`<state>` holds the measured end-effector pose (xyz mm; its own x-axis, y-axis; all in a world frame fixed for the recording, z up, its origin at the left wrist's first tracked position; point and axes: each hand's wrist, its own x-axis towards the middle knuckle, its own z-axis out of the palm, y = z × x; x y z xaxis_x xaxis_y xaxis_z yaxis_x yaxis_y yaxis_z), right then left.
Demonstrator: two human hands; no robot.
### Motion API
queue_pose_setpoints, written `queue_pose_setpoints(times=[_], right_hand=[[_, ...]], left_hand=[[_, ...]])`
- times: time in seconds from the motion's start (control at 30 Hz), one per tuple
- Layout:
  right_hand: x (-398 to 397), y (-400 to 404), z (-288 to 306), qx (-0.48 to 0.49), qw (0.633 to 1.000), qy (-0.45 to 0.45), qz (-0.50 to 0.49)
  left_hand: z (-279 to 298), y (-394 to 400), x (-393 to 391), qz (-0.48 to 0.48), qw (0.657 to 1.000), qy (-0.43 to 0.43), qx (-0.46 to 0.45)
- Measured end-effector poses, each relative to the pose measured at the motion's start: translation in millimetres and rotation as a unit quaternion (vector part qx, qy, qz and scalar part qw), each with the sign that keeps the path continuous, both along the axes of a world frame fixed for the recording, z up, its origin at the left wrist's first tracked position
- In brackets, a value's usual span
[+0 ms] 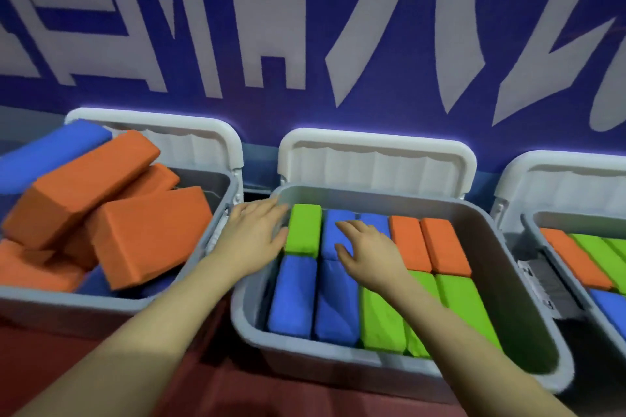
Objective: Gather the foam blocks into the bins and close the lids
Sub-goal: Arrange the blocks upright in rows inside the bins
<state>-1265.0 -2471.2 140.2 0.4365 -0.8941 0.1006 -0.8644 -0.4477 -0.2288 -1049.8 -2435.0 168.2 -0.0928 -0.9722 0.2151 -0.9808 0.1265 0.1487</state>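
We see foam blocks packed in rows in the centre bin [501, 247], its lid [376, 159] raised. Our left hand [252, 237] lies flat beside the green block [304, 228], our right hand [367, 252] spread on blue blocks [333, 298]. At left, orange blocks [101, 200] heap in another bin [67, 301].

A blue wall [338, 105] is seen behind, marked with large white lettering [264, 10]. Below, a dark red floor [203, 389] is shown, and a paler blue band [261, 154] runs along the wall's base.
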Motion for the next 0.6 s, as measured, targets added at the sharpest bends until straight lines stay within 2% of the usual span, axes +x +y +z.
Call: queue_pose_setpoints(times=[0.1,0.27,0.37,0.5,0.6], right_hand=[[79,7,3,0.014,0.999,-0.028,-0.004],[210,18,25,0.006,0.997,-0.041,0.066],[279,22,42,0.008,0.997,-0.027,0.076],[347,33,56,0.011,0.995,-0.024,0.098],[381,39,65,-0.026,0.993,-0.027,0.114]], left_hand=[[9,4,76,-0.023,1.000,0.007,-0.013],[32,17,203,-0.022,1.000,0.004,-0.002],[39,33,269,-0.021,0.998,-0.033,-0.049],[40,50,345,-0.018,0.997,-0.048,-0.063],[36,54,389,-0.028,0.997,-0.027,-0.066]])
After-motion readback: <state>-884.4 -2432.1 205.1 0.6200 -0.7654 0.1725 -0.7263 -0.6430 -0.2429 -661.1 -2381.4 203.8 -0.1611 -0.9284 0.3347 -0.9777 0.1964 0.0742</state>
